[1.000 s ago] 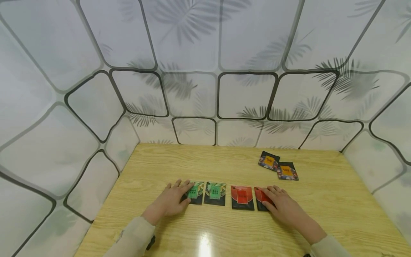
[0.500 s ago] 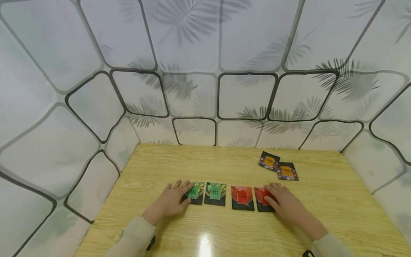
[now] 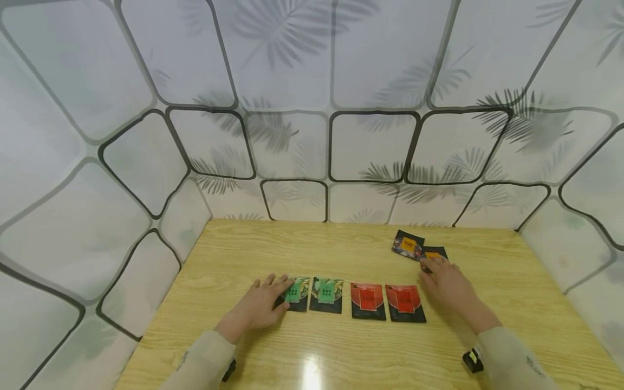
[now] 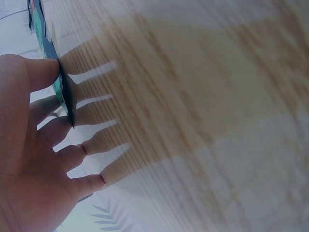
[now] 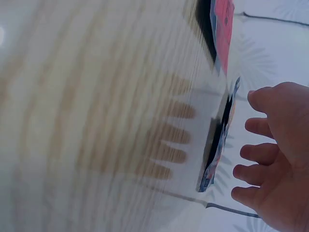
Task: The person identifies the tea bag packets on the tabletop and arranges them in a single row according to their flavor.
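My left hand (image 3: 258, 304) rests on the outer green-and-black packet (image 3: 299, 297), fingers spread and straight, covering its left part. A second green packet (image 3: 326, 303) lies just right of it. My right hand (image 3: 452, 290) is at the nearer dark packet with an orange label (image 3: 437, 252) and hides its lower part. In the right wrist view, the fingers are extended above the table, and a gap shows between them and the dark packets (image 5: 222, 140). The other dark packet (image 3: 408, 245) lies beside it at upper left.
Two red-and-black packets lie flat side by side, the left one (image 3: 368, 310) and the right one (image 3: 407, 309), to the right of the green pair. A wood-grain table (image 3: 302, 244) bears everything. Patterned cloth walls (image 3: 375, 146) enclose its back and sides.
My right hand has left the right red packet, now fully visible, and moved up and right to the dark orange-labelled packets. The left hand stays on the green packet.
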Demonstrator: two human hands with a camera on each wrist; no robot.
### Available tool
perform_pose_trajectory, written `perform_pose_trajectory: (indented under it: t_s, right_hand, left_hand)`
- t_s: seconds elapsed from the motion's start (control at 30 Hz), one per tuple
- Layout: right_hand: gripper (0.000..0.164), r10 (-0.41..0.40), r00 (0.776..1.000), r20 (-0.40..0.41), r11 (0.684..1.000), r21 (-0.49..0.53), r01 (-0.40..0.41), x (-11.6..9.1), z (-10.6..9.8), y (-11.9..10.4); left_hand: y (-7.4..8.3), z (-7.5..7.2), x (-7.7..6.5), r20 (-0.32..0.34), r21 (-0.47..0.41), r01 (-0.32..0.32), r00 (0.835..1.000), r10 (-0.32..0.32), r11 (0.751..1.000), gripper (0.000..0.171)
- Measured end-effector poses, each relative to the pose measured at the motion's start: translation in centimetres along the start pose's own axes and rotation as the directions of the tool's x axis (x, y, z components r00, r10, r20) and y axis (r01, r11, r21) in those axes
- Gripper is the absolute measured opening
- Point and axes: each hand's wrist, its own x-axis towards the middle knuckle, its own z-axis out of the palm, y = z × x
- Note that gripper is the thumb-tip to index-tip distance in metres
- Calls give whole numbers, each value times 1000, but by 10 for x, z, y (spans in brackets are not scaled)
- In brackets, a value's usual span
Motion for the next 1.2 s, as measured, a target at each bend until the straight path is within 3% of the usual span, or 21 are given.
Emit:
perform_pose_trajectory:
  t_s: [0.53, 1.2]
  right_hand:
    - [63, 113, 990, 83, 993, 24, -115, 21, 5, 17]
    - [61, 131, 983, 125, 991, -47, -126, 28, 9, 27]
  left_hand:
    - [1, -1, -2, 4, -7, -3, 1000, 3, 1000, 61]
    - [0, -1, -3, -7, 3, -16, 1000, 16, 1000, 59]
